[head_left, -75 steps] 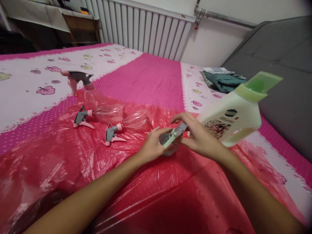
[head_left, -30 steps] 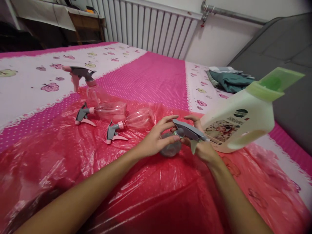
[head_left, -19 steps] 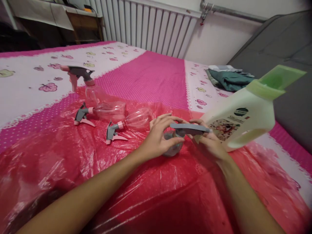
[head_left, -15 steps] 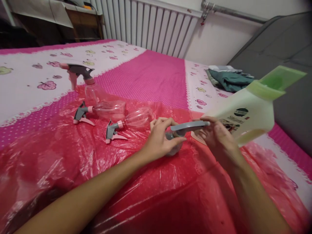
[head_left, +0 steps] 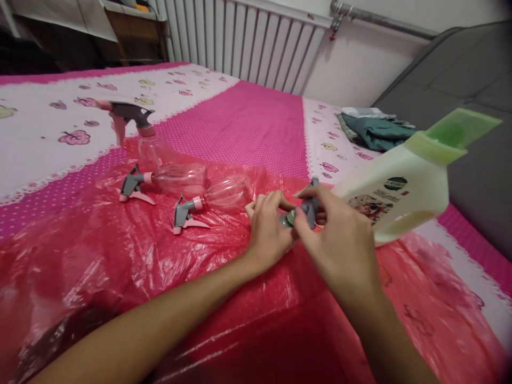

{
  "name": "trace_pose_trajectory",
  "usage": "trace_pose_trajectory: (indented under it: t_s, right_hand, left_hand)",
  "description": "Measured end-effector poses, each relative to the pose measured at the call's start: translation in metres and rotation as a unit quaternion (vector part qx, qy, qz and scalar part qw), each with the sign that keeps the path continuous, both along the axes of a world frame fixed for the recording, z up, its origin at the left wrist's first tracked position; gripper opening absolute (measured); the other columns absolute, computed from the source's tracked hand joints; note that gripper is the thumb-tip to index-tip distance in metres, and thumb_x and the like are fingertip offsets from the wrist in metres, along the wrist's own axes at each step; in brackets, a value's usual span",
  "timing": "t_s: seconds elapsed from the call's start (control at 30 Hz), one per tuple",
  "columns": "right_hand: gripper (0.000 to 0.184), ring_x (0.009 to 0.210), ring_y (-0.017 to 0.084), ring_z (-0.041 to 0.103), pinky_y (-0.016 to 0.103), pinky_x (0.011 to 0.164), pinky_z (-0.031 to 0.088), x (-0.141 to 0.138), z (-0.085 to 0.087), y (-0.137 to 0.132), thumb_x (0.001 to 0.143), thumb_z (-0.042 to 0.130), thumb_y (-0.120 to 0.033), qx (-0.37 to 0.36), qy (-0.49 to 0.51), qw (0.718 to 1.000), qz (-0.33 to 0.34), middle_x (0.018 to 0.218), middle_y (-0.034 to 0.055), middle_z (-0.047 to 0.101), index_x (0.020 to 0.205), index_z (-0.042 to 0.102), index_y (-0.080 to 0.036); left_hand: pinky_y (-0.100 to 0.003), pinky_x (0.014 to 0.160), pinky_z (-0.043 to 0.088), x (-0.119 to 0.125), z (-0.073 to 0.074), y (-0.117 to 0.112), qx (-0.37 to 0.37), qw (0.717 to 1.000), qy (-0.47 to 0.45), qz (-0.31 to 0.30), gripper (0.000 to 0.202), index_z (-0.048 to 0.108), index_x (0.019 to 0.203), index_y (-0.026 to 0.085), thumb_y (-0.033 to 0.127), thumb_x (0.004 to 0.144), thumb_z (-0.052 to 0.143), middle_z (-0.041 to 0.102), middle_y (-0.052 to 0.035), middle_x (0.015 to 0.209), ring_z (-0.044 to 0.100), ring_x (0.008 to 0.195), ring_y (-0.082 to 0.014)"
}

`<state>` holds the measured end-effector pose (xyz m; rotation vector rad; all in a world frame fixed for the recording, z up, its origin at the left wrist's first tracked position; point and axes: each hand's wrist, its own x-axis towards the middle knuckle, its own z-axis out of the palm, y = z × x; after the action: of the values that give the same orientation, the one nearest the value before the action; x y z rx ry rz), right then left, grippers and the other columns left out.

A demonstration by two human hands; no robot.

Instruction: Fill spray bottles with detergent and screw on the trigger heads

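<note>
My left hand (head_left: 269,232) is closed around a small clear spray bottle, mostly hidden under my fingers, on a red plastic sheet (head_left: 120,256). My right hand (head_left: 340,242) is closed on the bottle's grey trigger head (head_left: 309,208), which sits at the bottle's neck. A white detergent jug (head_left: 400,186) with a green cap (head_left: 452,133) stands tilted just right of my hands. Two clear spray bottles with pink and grey triggers lie on the sheet, one (head_left: 168,180) farther left, the other (head_left: 216,198) nearer my left hand. A third one (head_left: 138,130) stands upright behind them.
The red sheet covers a bed with a pink and white spread (head_left: 240,117). Folded teal and white cloth (head_left: 372,130) lies at the back right. A white radiator (head_left: 248,42) lines the far wall. A grey headboard (head_left: 472,106) rises on the right.
My right hand has turned the grey trigger head round over the bottle's neck, from lying flat and sideways to end-on. My left hand has kept its hold on the bottle.
</note>
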<state>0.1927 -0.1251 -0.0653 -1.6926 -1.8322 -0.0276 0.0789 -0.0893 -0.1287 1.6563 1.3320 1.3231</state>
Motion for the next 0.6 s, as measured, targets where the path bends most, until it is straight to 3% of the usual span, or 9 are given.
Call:
trace_pose_trajectory:
  t_s: [0.13, 0.27, 0.43, 0.6]
  right_hand:
    - [0.016, 0.075, 0.024, 0.069, 0.036, 0.071, 0.038, 0.003, -0.003, 0.002, 0.096, 0.067, -0.029, 0.022, -0.022, 0.999, 0.018, 0.088, 0.0065, 0.080, 0.109, 0.075, -0.026]
    - [0.015, 0.078, 0.025, 0.071, 0.036, 0.071, 0.037, 0.005, -0.004, 0.000, 0.095, 0.072, -0.027, 0.018, -0.017, 0.999, 0.027, 0.089, 0.0062, 0.081, 0.110, 0.075, -0.026]
    - [0.023, 0.087, 0.026, 0.074, 0.037, 0.075, 0.045, 0.006, -0.009, -0.001, 0.097, 0.065, -0.017, 0.035, -0.004, 0.997, 0.064, 0.098, 0.0065, 0.081, 0.115, 0.075, -0.026]
    - [0.031, 0.096, 0.024, 0.079, 0.038, 0.085, 0.059, 0.012, -0.015, 0.003, 0.098, 0.063, -0.013, 0.057, 0.024, 0.990, 0.127, 0.109, 0.0061, 0.084, 0.124, 0.075, -0.026]
  left_hand:
    - [-0.060, 0.110, 0.042, 0.000, -0.002, 0.002, -0.004, 0.999, -0.042, -0.006, 0.036, 0.058, 0.085, 0.025, 0.039, 0.088, 0.090, 0.078, -0.0027, 0.101, 0.063, 0.103, -0.0288]
    - [-0.060, 0.107, 0.047, 0.000, -0.004, 0.000, 0.002, 0.998, -0.065, -0.005, 0.035, 0.061, 0.085, 0.025, 0.036, 0.083, 0.094, 0.079, -0.0033, 0.101, 0.065, 0.102, -0.0294]
    - [-0.062, 0.114, 0.048, -0.008, -0.006, 0.001, -0.012, 0.997, -0.062, -0.038, 0.033, 0.068, 0.092, 0.025, 0.027, 0.075, 0.095, 0.081, -0.0026, 0.105, 0.069, 0.108, -0.0304]
    - [-0.061, 0.125, 0.049, -0.025, -0.014, 0.008, -0.016, 0.987, -0.069, -0.141, 0.042, 0.078, 0.116, 0.025, 0.026, 0.076, 0.090, 0.082, -0.0076, 0.127, 0.071, 0.127, -0.0338]
